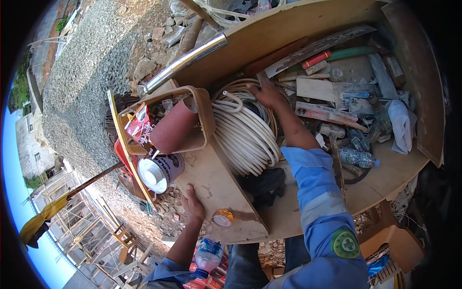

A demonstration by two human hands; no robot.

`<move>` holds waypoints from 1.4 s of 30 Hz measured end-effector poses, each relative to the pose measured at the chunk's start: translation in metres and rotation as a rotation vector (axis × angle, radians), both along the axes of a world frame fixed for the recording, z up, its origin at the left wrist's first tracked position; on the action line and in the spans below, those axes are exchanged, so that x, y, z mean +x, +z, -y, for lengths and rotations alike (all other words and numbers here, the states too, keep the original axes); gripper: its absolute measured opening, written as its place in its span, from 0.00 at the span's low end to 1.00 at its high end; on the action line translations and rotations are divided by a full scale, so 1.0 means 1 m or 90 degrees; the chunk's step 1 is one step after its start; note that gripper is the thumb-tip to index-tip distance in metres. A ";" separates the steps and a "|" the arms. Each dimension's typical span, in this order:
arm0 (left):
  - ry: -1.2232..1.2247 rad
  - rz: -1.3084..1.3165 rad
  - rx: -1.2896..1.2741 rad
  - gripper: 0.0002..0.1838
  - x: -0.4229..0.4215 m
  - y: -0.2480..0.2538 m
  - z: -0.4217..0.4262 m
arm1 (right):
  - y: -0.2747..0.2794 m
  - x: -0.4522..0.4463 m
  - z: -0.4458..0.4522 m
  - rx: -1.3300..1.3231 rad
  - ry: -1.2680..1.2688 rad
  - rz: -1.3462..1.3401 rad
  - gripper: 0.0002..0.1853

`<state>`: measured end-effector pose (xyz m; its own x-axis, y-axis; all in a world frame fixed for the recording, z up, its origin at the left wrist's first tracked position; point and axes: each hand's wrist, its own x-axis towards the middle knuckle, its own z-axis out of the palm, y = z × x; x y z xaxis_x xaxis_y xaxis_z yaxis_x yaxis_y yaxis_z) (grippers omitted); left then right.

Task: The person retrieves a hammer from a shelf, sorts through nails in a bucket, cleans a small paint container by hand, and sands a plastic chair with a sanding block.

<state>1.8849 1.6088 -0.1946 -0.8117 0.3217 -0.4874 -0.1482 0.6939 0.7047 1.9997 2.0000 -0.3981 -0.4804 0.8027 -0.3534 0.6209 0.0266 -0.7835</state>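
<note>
My right hand (271,95) reaches into a wooden box (226,53), beside the top of a coil of thick white cable or hose (245,135). Its fingers are spread; a grey piece at the fingertips is too small to make out. Just beyond it lies a long, stained metal blade (320,50). My left hand (193,204) lies on the edge of the box's wooden shelf (211,180), fingers extended and holding nothing. Close to it stands a labelled paint tin (172,168). A tan plastic bin (206,113) holds a brown-red sandpaper roll (174,124).
Tools and scraps fill the box's right side, including a red-and-white tool (327,114), a water bottle (358,157) and a white cloth (400,125). Another clear bottle (210,253) is near my left forearm. Gravel (91,72) and rubble lie beyond; a plastic chair (394,238) is lower right.
</note>
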 end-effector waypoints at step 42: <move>0.062 -0.030 -0.043 0.33 0.010 0.009 -0.016 | -0.019 -0.016 -0.032 -0.172 0.208 0.144 0.24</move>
